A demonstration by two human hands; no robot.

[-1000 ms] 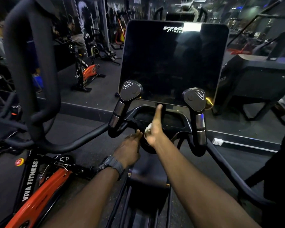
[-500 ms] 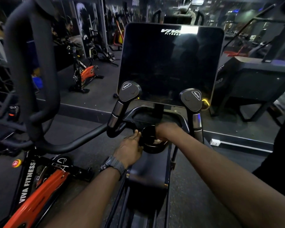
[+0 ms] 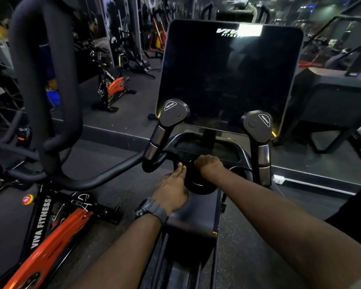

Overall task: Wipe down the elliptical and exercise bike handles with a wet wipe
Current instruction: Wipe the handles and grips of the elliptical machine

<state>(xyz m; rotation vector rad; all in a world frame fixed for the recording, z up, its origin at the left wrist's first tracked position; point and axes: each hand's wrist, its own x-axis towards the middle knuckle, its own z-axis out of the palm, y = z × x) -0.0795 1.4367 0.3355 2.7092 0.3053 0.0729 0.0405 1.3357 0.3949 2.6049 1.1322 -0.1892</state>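
Right hand curled knuckles-up over rim of round black cup holder below console; whether wipe sat inside that fist could not be told, no wipe visible. Left hand, fingers straight and together, pressed against holder's left side. Upright grips flanked hands: right handle just beyond right hand, left handle up and left of left hand, both long axes near vertical, leaning outward. Likely next wipe: right handle, nearer. Dark screen stood behind; red exercise bike lower left.

"VIVA FITNESS" on orange bike frame; "VIVA FITNE…" on console screen.
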